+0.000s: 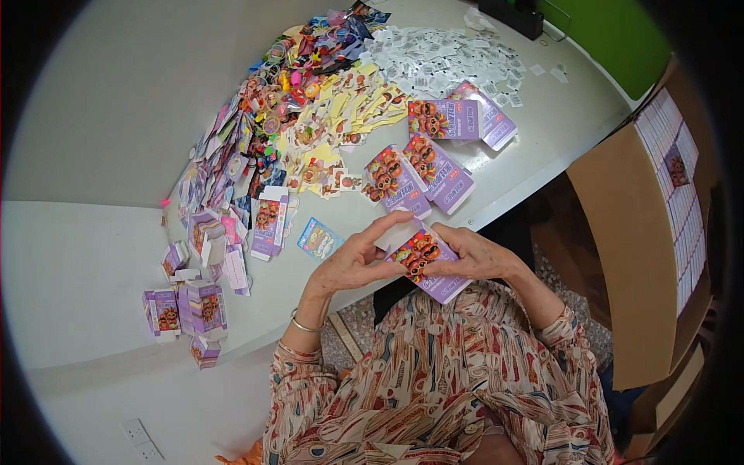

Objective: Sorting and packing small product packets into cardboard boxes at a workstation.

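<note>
At the near edge of the worktop (pixel 364 291), just in front of the lap, both hands are together on one purple box (pixel 425 256): the left hand (pixel 360 256) has it at the left side by a pale flap, thumb against the printed front, and here is the right hand (pixel 477 254), clamped on the opposite side, thumb across the face, fingertips tucked out of sight behind. What lies inside that box can't be seen. Just past it by the same edge, two flat boxes (pixel 401 184) overlap, with another overlapping pair (pixel 446 120) farther off; their contents are hidden too. Over to the near left corner, and there's a cluster of small cartons (pixel 205 306), some upright, some tipped, pale flaps showing, insides hard to read. Along the far edge runs a heap of bagged trinkets (pixel 298 81), too jumbled to sort by eye, then yellow-backed cards (pixel 364 101), then small white slips (pixel 457 62) spread toward the far right. Off the right end, a big cardboard carton (pixel 628 232) stands open, packed tight with thin white-edged pieces (pixel 682 217); its lower part is cut off from view. A black device (pixel 511 17) is cropped at the top.
</note>
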`<state>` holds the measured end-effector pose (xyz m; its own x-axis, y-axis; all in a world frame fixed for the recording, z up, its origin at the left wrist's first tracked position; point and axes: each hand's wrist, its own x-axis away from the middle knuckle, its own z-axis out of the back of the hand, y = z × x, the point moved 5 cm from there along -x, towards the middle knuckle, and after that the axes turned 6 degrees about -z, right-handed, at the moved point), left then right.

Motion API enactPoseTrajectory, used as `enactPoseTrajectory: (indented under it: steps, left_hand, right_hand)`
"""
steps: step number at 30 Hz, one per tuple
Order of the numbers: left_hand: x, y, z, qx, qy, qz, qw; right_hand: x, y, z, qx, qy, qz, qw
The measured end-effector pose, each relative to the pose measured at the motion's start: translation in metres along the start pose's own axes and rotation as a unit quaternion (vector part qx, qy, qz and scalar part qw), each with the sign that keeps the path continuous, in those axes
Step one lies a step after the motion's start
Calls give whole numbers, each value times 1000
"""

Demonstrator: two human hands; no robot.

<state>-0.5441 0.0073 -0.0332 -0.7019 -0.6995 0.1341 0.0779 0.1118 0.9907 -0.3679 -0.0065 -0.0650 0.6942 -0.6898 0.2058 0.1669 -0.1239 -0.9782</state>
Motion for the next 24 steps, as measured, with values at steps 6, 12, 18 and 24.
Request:
enactPoseTrajectory:
  steps: [6, 12, 18, 24]
  left_hand:
    - [5, -12, -2, -72, -7, -7, 997]
    - [4, 3, -11, -262, 24, -64, 963]
    - [-2, 12, -8, -179, 117, -52, 976]
    - [-6, 9, -18, -315, 28, -69, 946]
  right_hand:
    - [1, 5, -1, -4, 39, 9, 999]
    - [-4, 2, 4, -7, 66, 25, 997]
    - [-3, 16, 6, 0, 79, -4, 997]
    - [1, 3, 9, -25, 81, -13, 996]
